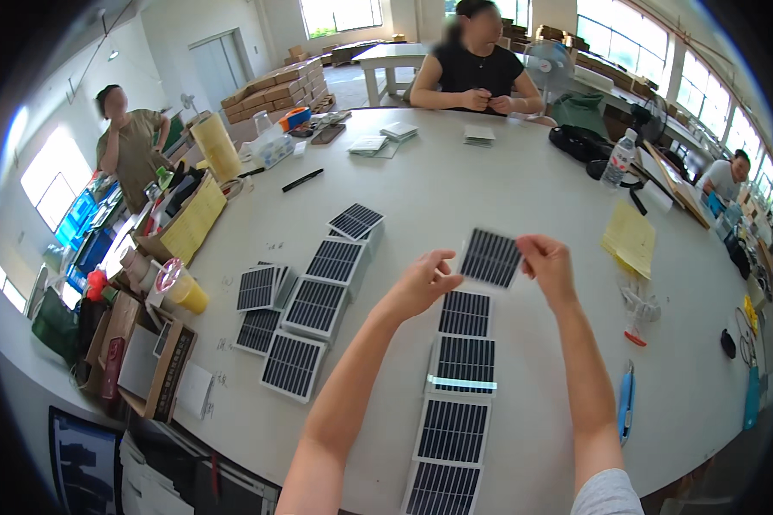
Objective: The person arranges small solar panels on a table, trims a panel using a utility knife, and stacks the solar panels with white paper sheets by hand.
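Note:
Between my two hands hangs a small dark solar panel (490, 257), tilted, held above the white table (489, 189). My left hand (421, 281) pinches its left edge and my right hand (547, 266) pinches its right edge. Directly below, a column of several similar panels (460, 386) lies flat, running toward me. The third one down carries a pale strip across it. To the left, several stacks of panels (313, 305) sit in two rough rows.
A person sits at the far side of the table, another stands at the left, a third sits at the right. Yellow papers (629, 239), a water bottle (618, 160), a blue cutter (625, 402), a black marker (302, 179) and cardboard boxes (150, 360) sit around the table.

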A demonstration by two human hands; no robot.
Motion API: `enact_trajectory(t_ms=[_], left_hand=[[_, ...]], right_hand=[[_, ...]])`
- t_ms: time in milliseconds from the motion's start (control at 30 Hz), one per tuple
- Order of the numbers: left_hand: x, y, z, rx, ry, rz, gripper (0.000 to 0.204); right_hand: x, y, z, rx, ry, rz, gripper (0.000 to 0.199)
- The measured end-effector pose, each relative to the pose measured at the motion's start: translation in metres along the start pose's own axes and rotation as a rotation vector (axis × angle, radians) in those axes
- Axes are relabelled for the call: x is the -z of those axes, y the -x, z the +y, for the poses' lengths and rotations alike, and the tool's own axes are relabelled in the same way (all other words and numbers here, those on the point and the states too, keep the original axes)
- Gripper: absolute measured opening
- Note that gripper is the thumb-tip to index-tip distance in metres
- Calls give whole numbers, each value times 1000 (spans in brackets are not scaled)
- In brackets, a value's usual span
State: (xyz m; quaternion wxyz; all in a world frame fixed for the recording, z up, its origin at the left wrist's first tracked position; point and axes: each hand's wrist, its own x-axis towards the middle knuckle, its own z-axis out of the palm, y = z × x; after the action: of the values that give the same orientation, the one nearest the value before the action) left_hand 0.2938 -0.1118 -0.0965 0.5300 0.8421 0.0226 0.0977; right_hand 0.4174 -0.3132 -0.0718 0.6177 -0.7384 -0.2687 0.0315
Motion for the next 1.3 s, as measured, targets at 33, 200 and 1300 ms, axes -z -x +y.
enact_trajectory(t_ms=[33, 200, 1300], left_hand=[[3, 2, -4, 73, -211, -54, 64], [-8, 4, 3, 26, -591, -246, 84], [-10, 11, 60, 72, 225, -40, 64]], right_hand=[[3, -2, 2, 53, 4, 75, 21], [4, 1, 40, 397, 364, 52, 11], [-13, 25, -4, -26, 45, -236, 34]])
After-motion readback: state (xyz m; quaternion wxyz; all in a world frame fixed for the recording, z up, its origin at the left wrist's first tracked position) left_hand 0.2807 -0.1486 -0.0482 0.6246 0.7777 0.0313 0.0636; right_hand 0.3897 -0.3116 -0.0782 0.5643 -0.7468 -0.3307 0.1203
